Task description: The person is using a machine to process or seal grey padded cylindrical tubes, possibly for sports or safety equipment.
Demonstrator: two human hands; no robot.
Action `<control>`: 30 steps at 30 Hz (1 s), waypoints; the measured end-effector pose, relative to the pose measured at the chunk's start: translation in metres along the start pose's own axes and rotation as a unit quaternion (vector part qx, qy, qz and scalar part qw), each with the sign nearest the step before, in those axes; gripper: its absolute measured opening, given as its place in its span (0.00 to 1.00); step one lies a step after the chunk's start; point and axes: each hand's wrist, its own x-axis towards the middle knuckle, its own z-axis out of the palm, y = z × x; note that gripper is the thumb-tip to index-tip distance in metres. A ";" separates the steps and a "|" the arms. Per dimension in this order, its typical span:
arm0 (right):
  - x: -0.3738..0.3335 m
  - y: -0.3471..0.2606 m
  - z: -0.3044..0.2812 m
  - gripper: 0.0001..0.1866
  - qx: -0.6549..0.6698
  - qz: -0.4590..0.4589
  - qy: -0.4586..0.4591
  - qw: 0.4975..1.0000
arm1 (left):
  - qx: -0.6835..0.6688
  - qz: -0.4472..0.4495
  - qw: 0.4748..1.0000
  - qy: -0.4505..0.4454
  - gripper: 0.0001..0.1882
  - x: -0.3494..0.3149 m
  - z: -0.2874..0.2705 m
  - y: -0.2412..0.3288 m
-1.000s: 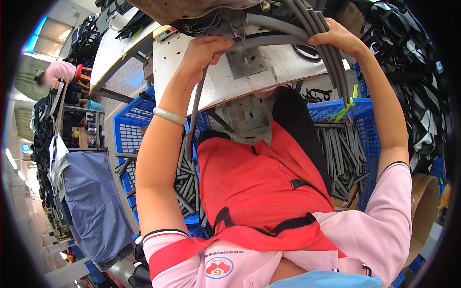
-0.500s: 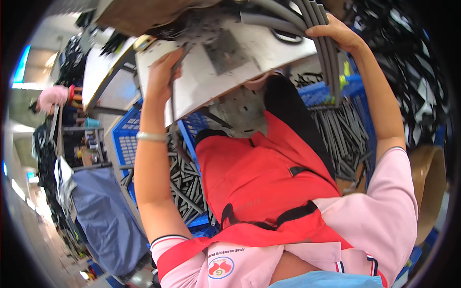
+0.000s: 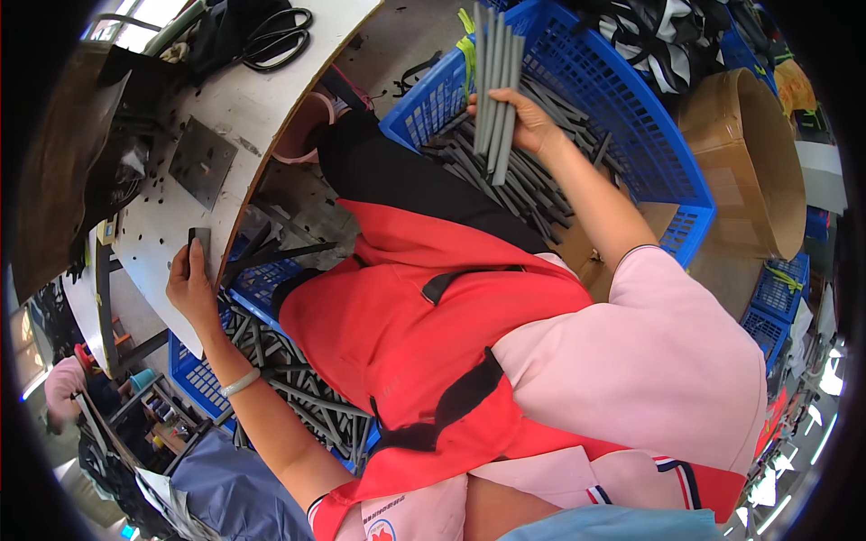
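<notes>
My right hand (image 3: 528, 122) grips a bundle of several long grey rubber strips (image 3: 493, 86) and holds them upright above a blue plastic crate (image 3: 649, 153) full of more grey strips. At the edge of the white worktable (image 3: 262, 99), my left hand (image 3: 191, 287) rests with its fingers on a small dark grey piece (image 3: 200, 242). A pale bracelet circles that wrist. I wear a red apron over a pink shirt.
A second blue crate (image 3: 194, 379) with grey strips stands under my left arm. On the table lie a metal plate (image 3: 200, 160) and black scissors (image 3: 275, 38). A round cardboard drum (image 3: 753, 158) stands at the right. Another person in pink (image 3: 65, 383) is far left.
My head has turned sharply, so the table now sits upper left. My right hand left the table and now holds strips over the right crate. My left hand dropped to the table edge.
</notes>
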 end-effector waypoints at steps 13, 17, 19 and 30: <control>-0.025 0.096 -0.188 0.41 -0.555 0.072 0.241 0.793 | 0.100 0.076 0.986 0.111 0.20 -0.018 0.013 0.013; -0.012 0.072 -0.214 0.47 -0.686 0.049 0.293 0.664 | 0.112 0.091 0.981 0.126 0.19 -0.018 0.018 0.013; 0.000 0.054 -0.201 0.43 -0.692 0.039 0.301 0.655 | 0.120 0.094 0.979 0.134 0.20 -0.021 0.016 0.012; -0.052 0.083 0.131 0.18 -0.477 -0.180 -0.180 0.841 | -0.257 0.008 0.966 -0.031 0.09 -0.112 0.078 0.105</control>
